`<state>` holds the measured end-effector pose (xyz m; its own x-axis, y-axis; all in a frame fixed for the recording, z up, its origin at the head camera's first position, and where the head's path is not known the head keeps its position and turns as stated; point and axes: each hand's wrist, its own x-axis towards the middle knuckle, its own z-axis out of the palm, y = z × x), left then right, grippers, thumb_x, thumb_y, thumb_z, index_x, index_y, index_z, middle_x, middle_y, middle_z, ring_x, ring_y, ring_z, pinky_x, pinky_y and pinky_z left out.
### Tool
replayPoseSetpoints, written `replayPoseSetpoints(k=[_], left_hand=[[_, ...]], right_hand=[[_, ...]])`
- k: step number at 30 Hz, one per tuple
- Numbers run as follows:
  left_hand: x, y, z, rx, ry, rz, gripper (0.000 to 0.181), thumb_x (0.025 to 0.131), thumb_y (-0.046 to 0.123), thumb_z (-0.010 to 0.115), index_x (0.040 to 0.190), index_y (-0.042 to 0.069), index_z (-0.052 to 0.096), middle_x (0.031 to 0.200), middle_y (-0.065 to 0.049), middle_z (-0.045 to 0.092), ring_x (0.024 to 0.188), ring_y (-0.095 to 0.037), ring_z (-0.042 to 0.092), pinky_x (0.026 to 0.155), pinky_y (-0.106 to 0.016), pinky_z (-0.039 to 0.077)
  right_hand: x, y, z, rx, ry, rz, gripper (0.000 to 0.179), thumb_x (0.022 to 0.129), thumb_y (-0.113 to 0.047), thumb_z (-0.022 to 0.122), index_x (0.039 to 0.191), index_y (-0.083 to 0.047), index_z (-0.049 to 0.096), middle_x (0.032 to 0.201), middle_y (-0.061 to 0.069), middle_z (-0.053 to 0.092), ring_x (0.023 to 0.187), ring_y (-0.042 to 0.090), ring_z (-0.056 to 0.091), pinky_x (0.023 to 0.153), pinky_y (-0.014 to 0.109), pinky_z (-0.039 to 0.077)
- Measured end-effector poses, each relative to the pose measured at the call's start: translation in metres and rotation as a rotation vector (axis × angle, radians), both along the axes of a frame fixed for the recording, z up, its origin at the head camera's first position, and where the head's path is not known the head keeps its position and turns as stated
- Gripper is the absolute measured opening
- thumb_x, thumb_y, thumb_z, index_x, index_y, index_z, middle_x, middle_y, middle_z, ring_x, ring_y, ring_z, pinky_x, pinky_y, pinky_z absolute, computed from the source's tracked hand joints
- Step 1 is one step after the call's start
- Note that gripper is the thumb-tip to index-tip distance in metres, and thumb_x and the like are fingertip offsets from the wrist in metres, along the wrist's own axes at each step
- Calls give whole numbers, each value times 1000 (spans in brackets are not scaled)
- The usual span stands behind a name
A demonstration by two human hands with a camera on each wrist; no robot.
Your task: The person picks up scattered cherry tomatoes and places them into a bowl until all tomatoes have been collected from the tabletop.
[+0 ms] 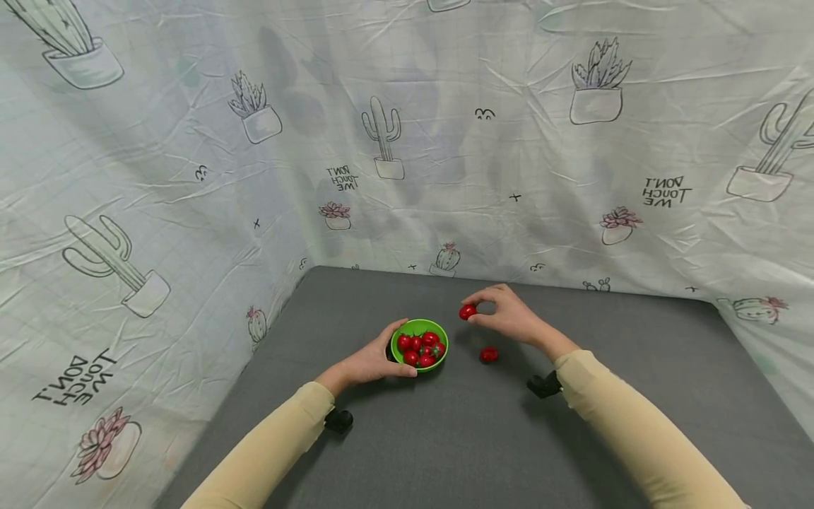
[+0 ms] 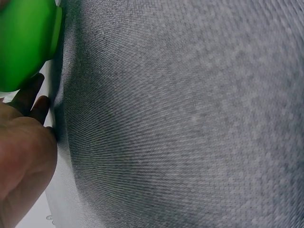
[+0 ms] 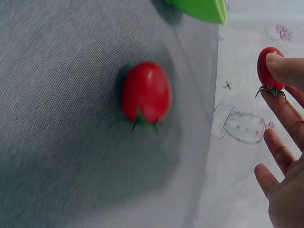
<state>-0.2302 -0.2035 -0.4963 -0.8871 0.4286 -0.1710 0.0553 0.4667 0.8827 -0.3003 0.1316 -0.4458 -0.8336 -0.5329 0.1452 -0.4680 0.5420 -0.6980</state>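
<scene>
A green bowl (image 1: 420, 322) with several red cherry tomatoes (image 1: 429, 339) in it sits on the grey table. My left hand (image 1: 372, 359) grips the bowl from its left side, thumb along the near rim and fingers round the far side. In the left wrist view the green bowl (image 2: 26, 42) shows its smooth outer wall beside the hand. To the right of the bowl, my right hand (image 1: 509, 314) pinches one cherry tomato (image 3: 266, 69) between thumb and fingertip, raised above the table, green stem downward. Another cherry tomato (image 1: 489, 355) lies on the table below that hand.
The grey table (image 1: 432, 445) runs back to a pale curtain (image 1: 445, 141) printed with potted cacti, which also hangs along the left side. A black wrist camera (image 1: 543, 385) sits under the right sleeve, another black camera (image 1: 339, 421) under the left.
</scene>
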Motion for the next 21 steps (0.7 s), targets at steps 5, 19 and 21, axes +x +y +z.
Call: replayPoseSetpoints(k=[5, 19, 21], left_hand=[[0, 0, 0, -1, 2, 8, 107, 84, 41, 86, 165, 26, 17, 165, -6, 24, 149, -28, 28, 116, -56, 28], [0, 2, 0, 23, -13, 14, 105, 85, 40, 86, 164, 27, 18, 162, -5, 29, 147, -26, 32, 116, -56, 28], [0, 2, -1, 29, -16, 13, 105, 85, 40, 85, 164, 27, 18, 162, -4, 28, 146, -26, 32, 116, -56, 28]], right_hand=[[0, -15, 5, 6, -8, 14, 32, 96, -28, 76, 127, -20, 73, 122, -5, 66, 125, 25, 42, 100, 53, 41], [-3, -45, 8, 19, -3, 68, 31, 96, -30, 75, 126, -23, 74, 121, -7, 66, 124, 25, 42, 97, 51, 42], [-5, -48, 7, 24, 0, 72, 32, 96, -31, 75, 127, -21, 74, 121, -7, 66, 124, 24, 42, 97, 51, 42]])
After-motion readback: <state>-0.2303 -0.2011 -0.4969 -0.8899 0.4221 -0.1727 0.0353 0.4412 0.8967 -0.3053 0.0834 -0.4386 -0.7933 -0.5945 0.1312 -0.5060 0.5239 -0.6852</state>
